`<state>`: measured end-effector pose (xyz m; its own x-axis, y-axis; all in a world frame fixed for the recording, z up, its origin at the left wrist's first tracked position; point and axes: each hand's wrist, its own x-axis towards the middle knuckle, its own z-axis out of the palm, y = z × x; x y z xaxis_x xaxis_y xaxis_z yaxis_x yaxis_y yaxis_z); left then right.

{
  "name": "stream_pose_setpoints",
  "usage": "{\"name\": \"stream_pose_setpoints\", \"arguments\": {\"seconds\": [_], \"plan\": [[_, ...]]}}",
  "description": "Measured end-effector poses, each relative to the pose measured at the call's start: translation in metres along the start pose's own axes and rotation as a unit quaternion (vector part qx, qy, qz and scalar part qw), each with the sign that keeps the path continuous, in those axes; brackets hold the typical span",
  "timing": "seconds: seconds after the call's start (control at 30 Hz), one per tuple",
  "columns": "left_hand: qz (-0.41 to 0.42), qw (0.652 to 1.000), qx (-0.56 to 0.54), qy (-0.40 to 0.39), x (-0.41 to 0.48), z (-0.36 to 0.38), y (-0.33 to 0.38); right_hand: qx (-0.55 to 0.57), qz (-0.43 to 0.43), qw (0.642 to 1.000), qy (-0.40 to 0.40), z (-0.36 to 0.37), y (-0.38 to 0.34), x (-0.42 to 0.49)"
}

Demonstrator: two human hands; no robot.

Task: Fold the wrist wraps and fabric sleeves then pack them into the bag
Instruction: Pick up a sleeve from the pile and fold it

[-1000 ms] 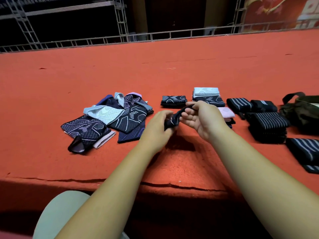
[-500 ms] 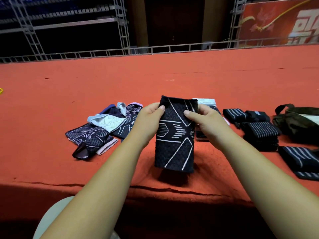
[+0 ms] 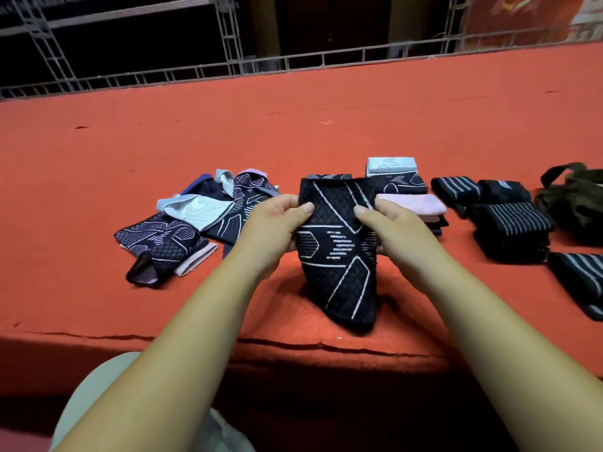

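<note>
The black fabric sleeve [image 3: 337, 252] with white line patterns hung upright above the near part of the red surface [image 3: 326, 125], its top edge raised and its lower end drooping down to the carpet by the front edge. The left hand [image 3: 277, 230] pinched its upper left side and the right hand [image 3: 396, 233] its upper right side, the fingers [image 3: 305, 208] of each curled round the fabric with the thumbs lying on the front. Behind the sleeve lay folded sleeves: a dark one mostly hidden, a pale one stacked on a patterned dark one [image 3: 396, 176], and a pink one [image 3: 414, 203] on a darker piece just beside the right hand. To the left sat a loose pile of unfolded sleeves [image 3: 195, 223], dark, grey and blue, overlapping one another. To the right were the striped black wrist wraps [image 3: 512, 230], some rolled, some stacked, and past them at the right edge a dark olive bag [image 3: 577, 200]. A metal truss rail [image 3: 228, 70] ran along the far side.
</note>
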<state>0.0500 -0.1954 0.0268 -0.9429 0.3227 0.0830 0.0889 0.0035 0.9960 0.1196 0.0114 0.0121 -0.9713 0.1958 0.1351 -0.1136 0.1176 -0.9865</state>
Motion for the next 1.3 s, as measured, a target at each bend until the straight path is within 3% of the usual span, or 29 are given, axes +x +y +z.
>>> {"name": "stream_pose_setpoints", "arguments": {"seconds": [0.17, 0.3, 0.53, 0.67, 1.0, 1.3], "plan": [[-0.017, 0.999, -0.035, -0.004, 0.006, 0.007, -0.007, 0.026, -0.003, 1.000, 0.003, -0.011, 0.017, 0.004], [-0.052, 0.996, -0.066, -0.033, 0.004, 0.010, -0.018, 0.120, 0.017, 0.992, 0.020, -0.008, 0.025, 0.006], [-0.052, 0.994, -0.081, -0.048, 0.013, 0.003, -0.038, 0.047, 0.015, 0.999, 0.020, -0.002, 0.044, 0.017], [-0.054, 0.998, -0.010, -0.027, 0.025, -0.013, -0.054, -0.066, -0.021, 0.997, 0.031, 0.000, 0.051, 0.021], [-0.085, 0.993, -0.075, -0.038, 0.036, -0.019, -0.070, -0.040, 0.023, 0.997, 0.067, 0.004, 0.063, 0.032], [-0.089, 0.990, -0.081, -0.067, 0.035, -0.021, -0.068, 0.008, 0.056, 0.998, 0.031, 0.004, 0.056, 0.029]]}}
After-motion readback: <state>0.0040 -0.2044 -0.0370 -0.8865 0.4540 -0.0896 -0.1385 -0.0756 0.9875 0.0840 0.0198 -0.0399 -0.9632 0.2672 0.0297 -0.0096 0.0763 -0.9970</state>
